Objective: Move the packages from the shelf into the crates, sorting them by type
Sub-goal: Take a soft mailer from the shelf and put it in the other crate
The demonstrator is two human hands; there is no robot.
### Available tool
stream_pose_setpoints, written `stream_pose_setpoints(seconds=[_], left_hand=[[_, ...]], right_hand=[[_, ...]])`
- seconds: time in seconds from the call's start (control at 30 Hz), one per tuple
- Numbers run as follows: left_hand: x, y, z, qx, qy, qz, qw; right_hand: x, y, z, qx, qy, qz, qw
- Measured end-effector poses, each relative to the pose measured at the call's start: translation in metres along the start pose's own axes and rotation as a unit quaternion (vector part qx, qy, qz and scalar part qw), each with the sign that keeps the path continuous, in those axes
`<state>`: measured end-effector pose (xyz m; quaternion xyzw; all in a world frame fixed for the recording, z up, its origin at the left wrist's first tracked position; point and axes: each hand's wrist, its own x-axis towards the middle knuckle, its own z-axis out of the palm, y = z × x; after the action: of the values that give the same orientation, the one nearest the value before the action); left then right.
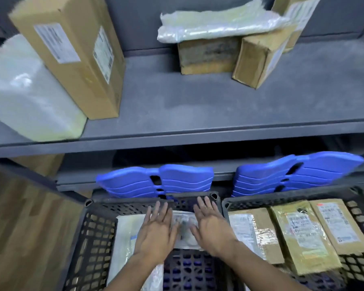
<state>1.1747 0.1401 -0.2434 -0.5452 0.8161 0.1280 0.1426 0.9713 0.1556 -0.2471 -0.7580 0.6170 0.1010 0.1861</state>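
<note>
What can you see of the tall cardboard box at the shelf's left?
The tall cardboard box is plain brown, closed, apparently standing on end on the grey shelf. Two white printed labels sit on adjacent faces, text unreadable. A white plastic-wrapped package lies against its left side. Nothing else visibly touches it.

two stacks of blue moulded plastic pieces lean side by side, the left stack (156, 181) lower in view than the right stack (298, 175). each has dark slots through its middle. a wood-grain floor (19, 227) shows at the lower left.
</note>
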Motion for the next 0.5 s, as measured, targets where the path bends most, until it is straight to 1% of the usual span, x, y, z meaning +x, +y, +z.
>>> stream_pose_setpoints(seconds=[0.1,0.17,0.27,0.33,0.5], left_hand=[[-0.005,0.008,-0.033,0.003,-0.010,-0.010,1.000],[-0.009,0.016,-0.045,-0.026,-0.054,-0.018,0.998],[-0.012,0.029,-0.056,-0.046,-0.034,-0.023,0.998],[-0.015,0.039,-0.065,-0.059,-0.019,-0.027,0.998],[-0.021,0.059,-0.087,-0.075,0.003,-0.057,0.996]], right_hand=[[-0.015,0.007,-0.027,-0.017,0.014,0.011,1.000],[-0.026,0.009,-0.046,-0.011,-0.010,0.005,1.000],[-0.037,0.016,-0.065,0.026,-0.025,0.007,0.999],[-0.042,0.021,-0.073,0.031,-0.006,0.014,0.999],[-0.054,0.041,-0.087,0.043,-0.003,0.023,0.999]])
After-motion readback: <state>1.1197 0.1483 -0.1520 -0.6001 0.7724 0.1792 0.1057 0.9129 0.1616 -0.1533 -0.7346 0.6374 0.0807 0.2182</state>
